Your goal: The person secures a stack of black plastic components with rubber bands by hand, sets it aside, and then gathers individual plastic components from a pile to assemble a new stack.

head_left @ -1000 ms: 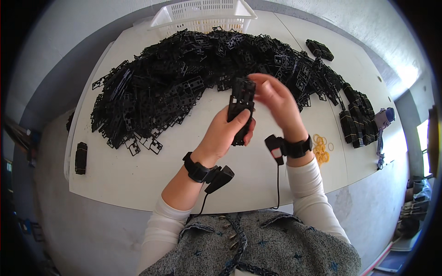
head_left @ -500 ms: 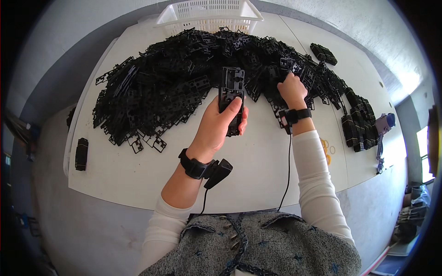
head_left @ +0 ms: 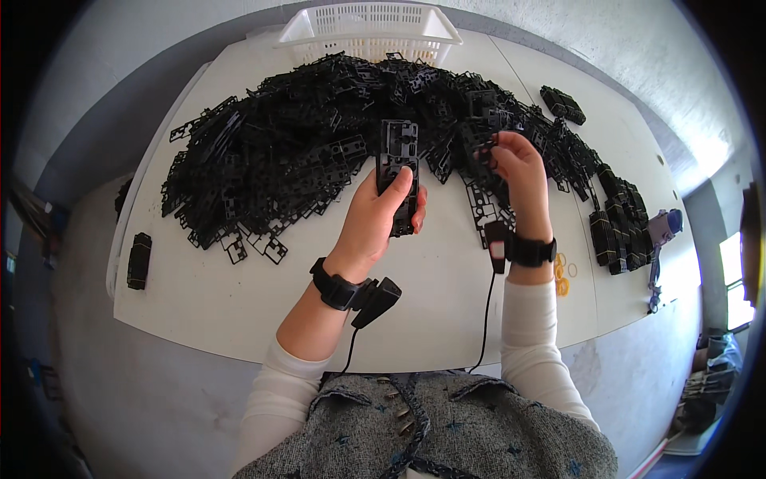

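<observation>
My left hand [head_left: 375, 209] is wrapped round a stack of black plastic frames [head_left: 398, 142], held upright over the middle of the table with the thumb across its front. To the right, my right hand [head_left: 523, 166] pinches a black plastic frame [head_left: 483, 152] between thumb and fingers; against the dark heap its outline is hard to make out. Beyond both hands spreads a big heap of loose black plastic frames [head_left: 279, 136]. A few of them jut toward me below my right hand.
A white slotted basket [head_left: 367, 36] stands behind the heap. Banded bundles of frames [head_left: 618, 223] lie at the right, another bundle [head_left: 562, 104] at the far right, one bundle [head_left: 140, 261] at the left. Yellow rubber bands [head_left: 562, 275] and a purple object with a strap [head_left: 664, 227] are on the right.
My right hand has drawn back a little from the heap and turned, now with a frame showing at its fingertips. My left hand holds its stack in nearly the same spot.
</observation>
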Demonstrator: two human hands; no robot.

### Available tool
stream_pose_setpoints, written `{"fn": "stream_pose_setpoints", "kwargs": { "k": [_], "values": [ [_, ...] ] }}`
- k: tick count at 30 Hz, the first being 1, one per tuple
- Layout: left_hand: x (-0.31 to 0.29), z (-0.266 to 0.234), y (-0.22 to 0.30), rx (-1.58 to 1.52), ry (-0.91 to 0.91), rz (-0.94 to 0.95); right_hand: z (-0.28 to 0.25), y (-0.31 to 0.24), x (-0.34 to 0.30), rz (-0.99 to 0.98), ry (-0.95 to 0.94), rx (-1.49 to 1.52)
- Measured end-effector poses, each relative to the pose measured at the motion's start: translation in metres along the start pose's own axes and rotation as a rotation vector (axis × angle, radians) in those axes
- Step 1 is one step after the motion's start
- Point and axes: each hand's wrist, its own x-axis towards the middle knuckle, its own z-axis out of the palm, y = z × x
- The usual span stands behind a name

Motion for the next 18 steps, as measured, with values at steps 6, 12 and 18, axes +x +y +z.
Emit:
{"fn": "stream_pose_setpoints", "kwargs": {
  "k": [6,12,18],
  "values": [
    [0.004,0.002,-0.005,-0.019,0.084,0.088,0.039,-0.041,-0.043,0.033,-0.255,0.149],
    [0.003,0.005,-0.006,-0.004,0.132,0.184,0.050,-0.043,-0.050,0.107,-0.413,0.203],
    [0.002,0.003,-0.005,0.076,0.184,0.167,0.052,-0.035,-0.050,0.082,-0.528,0.095]
  ]
}}
